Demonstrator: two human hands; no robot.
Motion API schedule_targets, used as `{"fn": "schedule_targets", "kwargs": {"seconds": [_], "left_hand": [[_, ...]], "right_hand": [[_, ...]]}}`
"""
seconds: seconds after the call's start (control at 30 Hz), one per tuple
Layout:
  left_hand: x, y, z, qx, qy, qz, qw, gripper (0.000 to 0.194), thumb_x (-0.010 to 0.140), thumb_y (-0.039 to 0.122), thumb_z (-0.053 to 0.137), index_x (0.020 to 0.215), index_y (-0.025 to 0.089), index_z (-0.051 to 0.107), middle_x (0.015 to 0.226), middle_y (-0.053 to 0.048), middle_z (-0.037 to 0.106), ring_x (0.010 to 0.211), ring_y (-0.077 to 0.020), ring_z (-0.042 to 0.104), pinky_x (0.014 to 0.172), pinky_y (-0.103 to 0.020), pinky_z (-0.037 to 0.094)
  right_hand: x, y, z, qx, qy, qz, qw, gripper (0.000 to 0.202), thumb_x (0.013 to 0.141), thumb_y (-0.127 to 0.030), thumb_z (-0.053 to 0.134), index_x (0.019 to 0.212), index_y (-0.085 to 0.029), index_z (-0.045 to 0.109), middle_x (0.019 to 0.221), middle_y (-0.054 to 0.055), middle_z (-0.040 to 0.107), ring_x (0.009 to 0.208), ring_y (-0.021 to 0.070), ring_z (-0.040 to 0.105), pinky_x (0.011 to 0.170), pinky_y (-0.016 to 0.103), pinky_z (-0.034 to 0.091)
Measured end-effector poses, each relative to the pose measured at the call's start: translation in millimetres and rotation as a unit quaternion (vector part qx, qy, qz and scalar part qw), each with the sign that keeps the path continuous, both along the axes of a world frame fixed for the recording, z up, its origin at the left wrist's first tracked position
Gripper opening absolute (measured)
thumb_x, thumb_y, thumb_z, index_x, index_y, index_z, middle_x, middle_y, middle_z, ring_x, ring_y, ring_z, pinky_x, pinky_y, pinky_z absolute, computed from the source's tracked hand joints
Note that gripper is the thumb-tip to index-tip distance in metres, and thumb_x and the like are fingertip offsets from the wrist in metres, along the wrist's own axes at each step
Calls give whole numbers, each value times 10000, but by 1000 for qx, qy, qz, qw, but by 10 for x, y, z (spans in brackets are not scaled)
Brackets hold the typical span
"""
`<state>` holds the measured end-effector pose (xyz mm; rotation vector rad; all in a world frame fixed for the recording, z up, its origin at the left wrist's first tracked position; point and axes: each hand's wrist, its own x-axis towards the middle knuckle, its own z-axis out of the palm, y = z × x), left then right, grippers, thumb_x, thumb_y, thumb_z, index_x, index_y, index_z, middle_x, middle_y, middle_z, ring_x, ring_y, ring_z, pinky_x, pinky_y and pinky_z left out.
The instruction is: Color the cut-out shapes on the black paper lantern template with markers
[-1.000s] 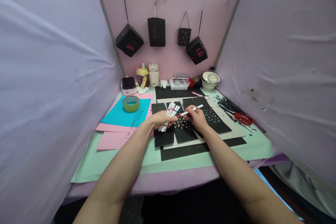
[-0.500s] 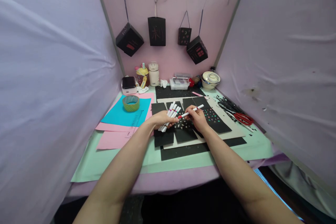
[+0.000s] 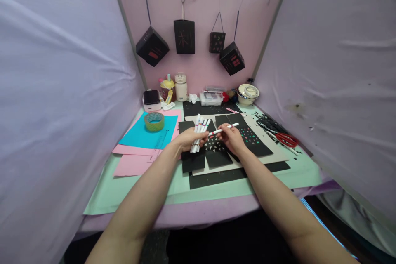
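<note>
"White markers (image 3: 201,126): how are they held?"

"Bundled, they are gripped by the left hand (image 3: 187,139), fingers curled, above black card (image 3: 218,159). To the right, one red-banded marker (image 3: 234,125) is pinched by the right hand's (image 3: 232,139) fingertips."

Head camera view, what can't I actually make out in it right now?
All in the head view:
Marker bundle: partly covered by the left hand, so no sure count.
Single marker: partly hidden by the fingers of the right hand.
Clear ruler: markings too small to read.
Clear box: contents too small and blurred.
Left forearm: cut off by the bottom edge.
</note>
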<state>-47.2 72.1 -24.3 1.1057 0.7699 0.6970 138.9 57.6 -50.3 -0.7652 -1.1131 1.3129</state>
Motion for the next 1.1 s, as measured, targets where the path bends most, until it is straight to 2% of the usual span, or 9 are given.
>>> {"fn": "schedule_targets", "kwargs": {"seconds": [0.1,0.2,0.47,0.77,0.97,1.1], "left_hand": [[21,-11,40,-4,-64,15,998,262,637,267,734,732,98,559,695,-53,591,478,-43,459,447,-178,374],[82,-52,45,3,-87,30,996,254,631,238,739,745,98,560,673,-45,585,479,-43,462,450,-173,374],[271,-108,-36,45,-104,112,987,324,608,331,744,729,115,535,607,0,535,465,-53,455,450,-190,383],[336,-95,-50,63,-94,146,983,354,575,360,757,711,124,531,582,11,531,459,-62,456,443,-196,382],[353,-137,-56,29,-115,93,989,311,610,309,748,745,109,551,610,0,546,471,-58,471,461,-197,415],[307,-116,-66,-60,-130,61,988,232,658,252,721,731,103,559,609,-1,541,472,-59,483,463,-200,438]], "right_hand": [[30,15,31,-27,68,7,997,188,759,-369,592,735,-183,576,580,-18,571,500,71,480,481,191,375],[42,8,55,-41,104,37,993,182,763,-359,598,751,-178,580,590,-15,574,509,65,486,487,183,382],[-56,21,40,-45,158,47,985,185,769,-360,599,735,-182,561,572,-33,535,509,64,464,502,191,399],[-100,44,15,-32,167,33,985,193,765,-361,603,703,-187,545,571,-33,527,534,73,479,519,197,411],[-72,50,10,-72,163,68,982,274,771,-433,576,694,-171,550,581,-12,555,524,83,494,481,199,389],[-12,62,32,-64,166,56,982,272,767,-446,571,713,-182,532,693,7,608,576,95,522,482,207,385]]}}
